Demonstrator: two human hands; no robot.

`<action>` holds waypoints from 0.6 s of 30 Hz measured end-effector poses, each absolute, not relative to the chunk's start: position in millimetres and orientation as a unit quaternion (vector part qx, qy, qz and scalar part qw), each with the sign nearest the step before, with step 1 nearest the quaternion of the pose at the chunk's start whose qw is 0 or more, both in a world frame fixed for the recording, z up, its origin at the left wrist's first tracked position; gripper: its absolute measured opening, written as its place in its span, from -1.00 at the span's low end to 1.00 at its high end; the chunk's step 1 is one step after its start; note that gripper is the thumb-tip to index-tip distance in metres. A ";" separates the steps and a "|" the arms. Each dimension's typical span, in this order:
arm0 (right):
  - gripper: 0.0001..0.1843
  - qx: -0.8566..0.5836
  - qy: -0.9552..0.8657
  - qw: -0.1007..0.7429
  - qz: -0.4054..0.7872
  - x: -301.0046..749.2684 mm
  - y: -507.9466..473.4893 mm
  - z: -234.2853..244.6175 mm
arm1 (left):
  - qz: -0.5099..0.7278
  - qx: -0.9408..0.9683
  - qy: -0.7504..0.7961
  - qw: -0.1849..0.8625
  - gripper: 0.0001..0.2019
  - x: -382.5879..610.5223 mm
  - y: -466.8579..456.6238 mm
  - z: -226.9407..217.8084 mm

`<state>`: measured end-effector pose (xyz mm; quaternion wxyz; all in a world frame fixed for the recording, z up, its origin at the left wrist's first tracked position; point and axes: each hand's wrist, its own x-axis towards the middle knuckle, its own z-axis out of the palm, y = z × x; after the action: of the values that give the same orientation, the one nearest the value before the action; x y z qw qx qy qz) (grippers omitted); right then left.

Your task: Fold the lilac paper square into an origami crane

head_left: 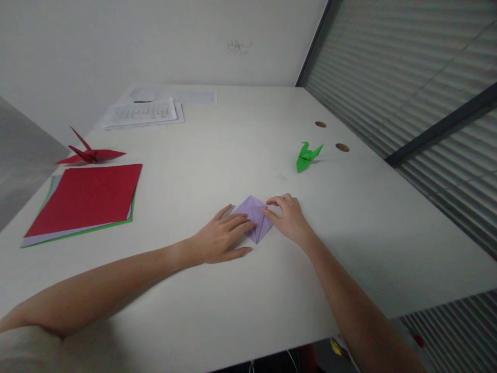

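Note:
A small purple sheet of origami paper [257, 234], folded into a diamond with crease lines, lies flat on the white table. My left hand [221, 235] rests over its left side, fingers spread, with some fingertips on the paper. At the paper's right corner is my right hand [289, 217], its thumb and index finger bent together at the edge in a pinch. Beyond the right hand stands a green paper crane [306, 156]. A larger red paper crane [91, 154] sits at the far left.
On the left lies a stack of coloured paper, with a red sheet [91, 194] on top and purple and green edges below. Written papers [142, 113] are piled at the back left. Two round holes [342, 147] pierce the tabletop near the window blinds [419, 62].

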<state>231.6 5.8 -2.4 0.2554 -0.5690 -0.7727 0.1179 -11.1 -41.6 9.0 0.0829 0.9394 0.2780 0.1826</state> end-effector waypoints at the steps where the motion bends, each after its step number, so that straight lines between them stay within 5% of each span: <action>1: -0.80 -0.567 -0.773 0.255 0.126 230.5 5.0 -2.2 | 0.181 0.939 0.279 0.087 -0.45 -10.8 -41.6 9.2; 7: -0.86 -0.530 -0.721 0.320 0.312 222.8 2.6 8.1 | 0.179 0.935 0.293 0.091 -0.41 -10.5 -40.4 10.1; 11: -0.72 -0.452 -0.663 0.356 0.479 219.6 -0.1 16.4 | 0.199 0.927 0.305 0.093 -0.39 -10.6 -39.8 8.6; 18: -0.71 -0.404 -0.779 0.325 0.354 222.8 -0.5 19.8 | 0.217 0.920 0.312 0.096 -0.38 -10.9 -38.8 4.6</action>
<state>222.8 -0.5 19.8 0.3253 -0.4036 -0.7785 0.3538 -10.9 -38.8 4.6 0.0962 0.9200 0.3119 0.2168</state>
